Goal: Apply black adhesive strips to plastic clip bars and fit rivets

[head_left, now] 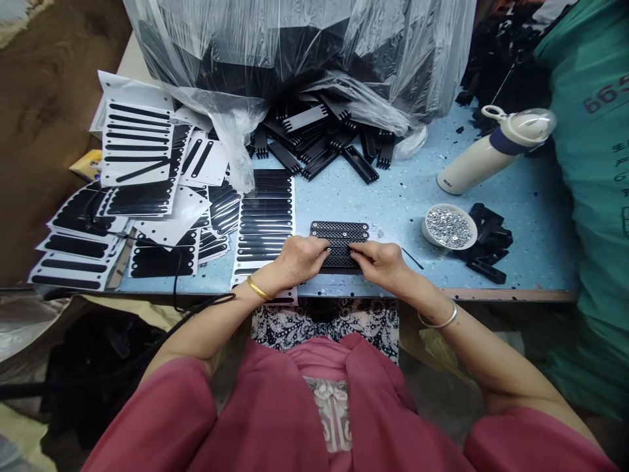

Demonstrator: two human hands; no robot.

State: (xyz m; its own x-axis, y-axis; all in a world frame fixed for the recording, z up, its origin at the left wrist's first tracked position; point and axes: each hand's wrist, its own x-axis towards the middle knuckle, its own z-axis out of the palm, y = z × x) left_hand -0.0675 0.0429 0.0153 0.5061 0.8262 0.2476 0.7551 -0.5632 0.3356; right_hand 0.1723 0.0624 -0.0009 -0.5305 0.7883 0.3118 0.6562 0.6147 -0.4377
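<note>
A few black perforated plastic strips (339, 230) lie side by side near the front edge of the blue table (403, 203). My left hand (299, 259) rests on their left end with its fingers curled and pressed down on the strips. From the right, my right hand (381, 261) pinches the nearest strip with closed fingertips. Both hands meet over the front strip. A white sheet with rows of black sticker strips (265, 219) lies just left of them.
Several more sticker sheets (137, 141) are spread at the left. A heap of black comb-like parts (319, 141) spills from a big clear plastic bag (295, 46) at the back. A bowl of silver bits (449, 226), a white bottle (491, 151) and another person in green (594, 196) are on the right.
</note>
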